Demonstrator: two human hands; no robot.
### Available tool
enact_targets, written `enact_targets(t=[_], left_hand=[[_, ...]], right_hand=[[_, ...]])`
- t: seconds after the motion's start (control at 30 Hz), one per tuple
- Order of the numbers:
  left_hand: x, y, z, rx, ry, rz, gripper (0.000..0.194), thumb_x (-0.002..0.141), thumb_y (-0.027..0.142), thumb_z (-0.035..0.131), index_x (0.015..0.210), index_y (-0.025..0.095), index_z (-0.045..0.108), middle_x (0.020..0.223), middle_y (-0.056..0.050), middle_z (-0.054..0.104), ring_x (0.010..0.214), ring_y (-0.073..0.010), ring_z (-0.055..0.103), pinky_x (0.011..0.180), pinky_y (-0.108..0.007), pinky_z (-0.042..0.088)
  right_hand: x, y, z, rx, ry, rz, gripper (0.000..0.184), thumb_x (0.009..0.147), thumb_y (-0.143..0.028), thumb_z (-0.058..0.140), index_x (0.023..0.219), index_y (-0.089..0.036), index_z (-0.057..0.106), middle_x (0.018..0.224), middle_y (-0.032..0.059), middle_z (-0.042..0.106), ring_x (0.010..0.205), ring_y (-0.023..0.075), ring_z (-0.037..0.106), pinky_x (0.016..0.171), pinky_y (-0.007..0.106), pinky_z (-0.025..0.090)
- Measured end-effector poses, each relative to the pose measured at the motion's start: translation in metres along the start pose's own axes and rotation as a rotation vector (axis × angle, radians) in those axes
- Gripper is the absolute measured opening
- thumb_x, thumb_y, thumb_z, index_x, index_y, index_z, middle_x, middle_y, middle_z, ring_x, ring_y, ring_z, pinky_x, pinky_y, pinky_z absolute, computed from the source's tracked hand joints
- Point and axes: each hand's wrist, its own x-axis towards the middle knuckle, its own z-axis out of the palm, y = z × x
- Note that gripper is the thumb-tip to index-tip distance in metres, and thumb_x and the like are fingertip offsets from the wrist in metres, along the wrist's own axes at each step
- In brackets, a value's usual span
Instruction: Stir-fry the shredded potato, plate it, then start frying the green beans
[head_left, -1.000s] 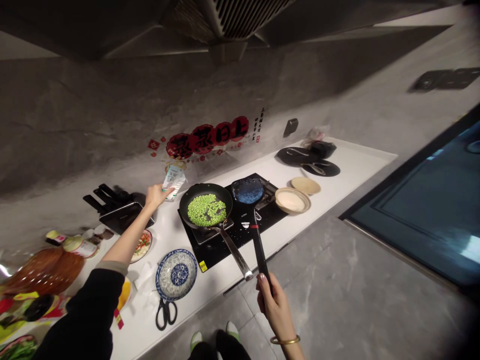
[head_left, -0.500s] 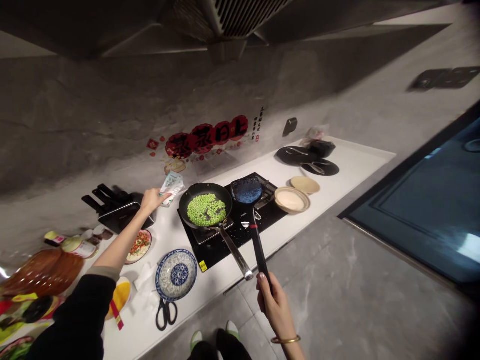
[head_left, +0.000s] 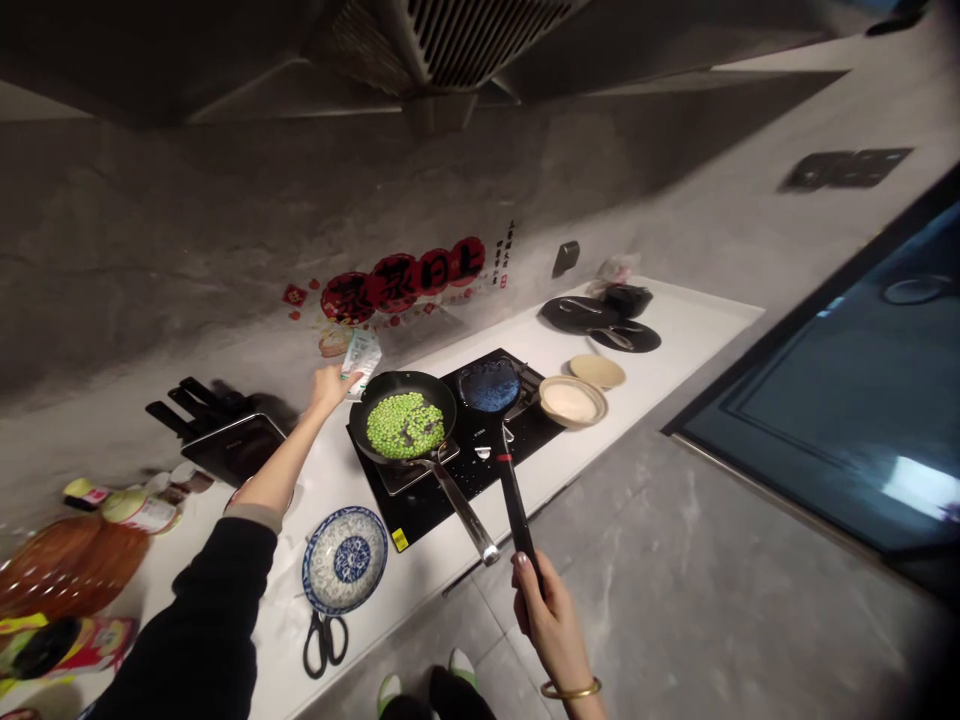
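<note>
My left hand (head_left: pixel 334 384) grips a white plastic packet with pale green print (head_left: pixel 363 358), held up at the left rear rim of a black frying pan (head_left: pixel 450 402). Bright green peas (head_left: pixel 405 424) cover much of the pan's floor. My right hand (head_left: pixel 546 610) is wrapped round the black, red-banded handle of what looks like a spatula (head_left: pixel 517 505). Its broad dark head, with a blue sheen (head_left: pixel 489 386), is over the right side of the black hob (head_left: pixel 469 480). The pan's steel handle (head_left: pixel 465 512) points toward me, untouched.
A blue-and-white bowl (head_left: pixel 345 560) and black-handled scissors (head_left: pixel 325 642) lie left of the hob. Farther left are a knife block (head_left: pixel 232 447), jars (head_left: pixel 141 510) and a large oil bottle (head_left: pixel 71 565). Right of the hob are a beige bowl (head_left: pixel 573 401) and black lids (head_left: pixel 577 313).
My left hand has moved right with the packet, closer to the pan. My left forearm now covers the plate of chopped food. The view has shifted slightly; my right hand keeps its grip.
</note>
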Motion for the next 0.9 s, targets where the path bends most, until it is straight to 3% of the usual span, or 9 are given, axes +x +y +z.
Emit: enact_targets(t=[0.17, 0.37, 0.63, 0.77, 0.9], left_hand=[[-0.002, 0.008, 0.002, 0.003, -0.031, 0.049, 0.045, 0.080, 0.048, 0.051, 0.095, 0.010, 0.069, 0.087, -0.018, 0.070, 0.086, -0.0294, 0.063, 0.068, -0.028, 0.040], [-0.028, 0.008, -0.004, -0.023, -0.096, 0.147, 0.040, 0.078, 0.047, 0.053, 0.087, 0.013, 0.071, 0.084, -0.014, 0.071, 0.086, -0.0276, 0.064, 0.068, -0.026, 0.039], [-0.065, -0.034, -0.017, -0.008, -0.123, 0.137, 0.046, 0.077, 0.052, 0.050, 0.082, 0.013, 0.072, 0.076, -0.012, 0.072, 0.077, -0.0267, 0.065, 0.060, -0.024, 0.038], [-0.067, -0.053, -0.021, 0.022, -0.148, 0.125, 0.046, 0.076, 0.053, 0.050, 0.083, 0.014, 0.073, 0.078, -0.013, 0.072, 0.077, -0.0273, 0.065, 0.061, -0.025, 0.039], [-0.060, -0.058, -0.022, 0.052, -0.140, 0.066, 0.047, 0.076, 0.053, 0.051, 0.092, 0.014, 0.072, 0.087, -0.016, 0.072, 0.086, -0.0304, 0.065, 0.065, -0.026, 0.041]], right_hand=[[-0.001, -0.001, -0.006, -0.007, 0.023, -0.015, 0.047, 0.073, -0.066, 0.051, 0.076, -0.020, 0.047, 0.053, -0.0074, 0.040, 0.033, 0.0046, 0.036, 0.030, 0.017, 0.026], [0.002, -0.007, -0.005, -0.024, 0.014, -0.027, 0.047, 0.073, -0.067, 0.050, 0.073, -0.020, 0.046, 0.051, -0.0078, 0.040, 0.032, 0.0048, 0.035, 0.029, 0.018, 0.026], [0.004, -0.004, -0.001, -0.024, -0.031, -0.027, 0.045, 0.074, -0.065, 0.050, 0.072, -0.020, 0.047, 0.048, -0.0081, 0.039, 0.032, 0.0047, 0.035, 0.030, 0.017, 0.027], [0.004, -0.003, 0.003, -0.026, -0.047, -0.030, 0.044, 0.075, -0.064, 0.050, 0.071, -0.020, 0.046, 0.049, -0.0077, 0.039, 0.032, 0.0051, 0.035, 0.030, 0.018, 0.027], [0.004, -0.003, 0.005, -0.017, -0.062, -0.030, 0.044, 0.075, -0.064, 0.050, 0.071, -0.021, 0.046, 0.051, -0.0074, 0.040, 0.033, 0.0052, 0.035, 0.030, 0.018, 0.027]])
